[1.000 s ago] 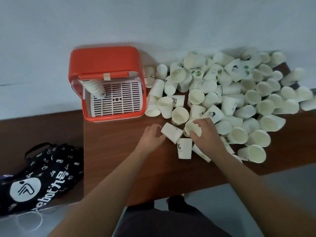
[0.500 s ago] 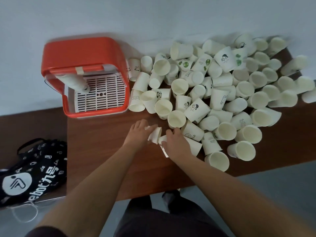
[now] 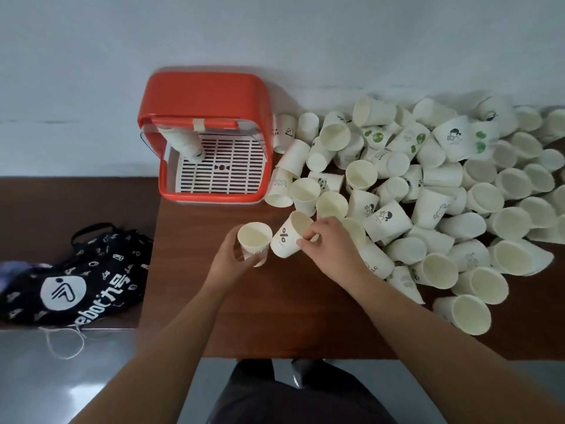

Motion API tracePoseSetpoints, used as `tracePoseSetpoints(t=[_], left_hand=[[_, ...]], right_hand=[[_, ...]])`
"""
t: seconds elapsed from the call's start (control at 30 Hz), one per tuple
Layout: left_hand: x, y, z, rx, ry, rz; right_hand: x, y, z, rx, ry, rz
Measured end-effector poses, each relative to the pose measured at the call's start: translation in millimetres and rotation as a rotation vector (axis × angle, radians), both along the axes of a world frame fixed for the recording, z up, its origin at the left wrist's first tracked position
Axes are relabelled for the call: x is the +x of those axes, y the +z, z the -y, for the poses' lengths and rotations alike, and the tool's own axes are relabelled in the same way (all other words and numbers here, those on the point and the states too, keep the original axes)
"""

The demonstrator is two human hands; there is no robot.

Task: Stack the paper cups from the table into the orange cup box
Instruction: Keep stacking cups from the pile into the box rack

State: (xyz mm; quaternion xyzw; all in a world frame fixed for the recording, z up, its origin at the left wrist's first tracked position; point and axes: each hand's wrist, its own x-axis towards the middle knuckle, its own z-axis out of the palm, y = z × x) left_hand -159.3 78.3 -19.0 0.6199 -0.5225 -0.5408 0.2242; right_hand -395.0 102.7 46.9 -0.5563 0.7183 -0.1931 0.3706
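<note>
An orange cup box (image 3: 204, 87) stands open at the back of the brown table (image 3: 260, 316), and a stack of cups (image 3: 183, 143) leans in its left corner. A big heap of white paper cups (image 3: 428, 185) covers the table's right side. My left hand (image 3: 230, 258) grips an upright paper cup (image 3: 254, 241) just above the table. My right hand (image 3: 328, 243) pinches the rim of a tilted cup with a black print (image 3: 289, 237), close beside the left cup.
A black bag with white print (image 3: 70, 280) lies on a lower brown surface at the left. The wall (image 3: 275, 41) runs right behind the box and the heap. The table's front edge is near my legs, with grey floor below.
Both hands have lifted a cup each off the table. The left cup now stands upright in my hand, and the right cup is tilted toward it.
</note>
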Motion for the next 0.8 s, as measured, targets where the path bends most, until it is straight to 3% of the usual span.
tracePoseSetpoints(t=[0.3,0.6,0.8], left_hand=[[29,57,76,-0.249,0.279,-0.133],[52,47,154,-0.341,0.161,0.049],[75,12,179,-0.268,-0.061,0.326]], right_hand=[[34,17,51,-0.097,-0.025,0.063],[72,33,116,-0.204,-0.077,0.086],[93,21,137,-0.191,-0.093,0.062]])
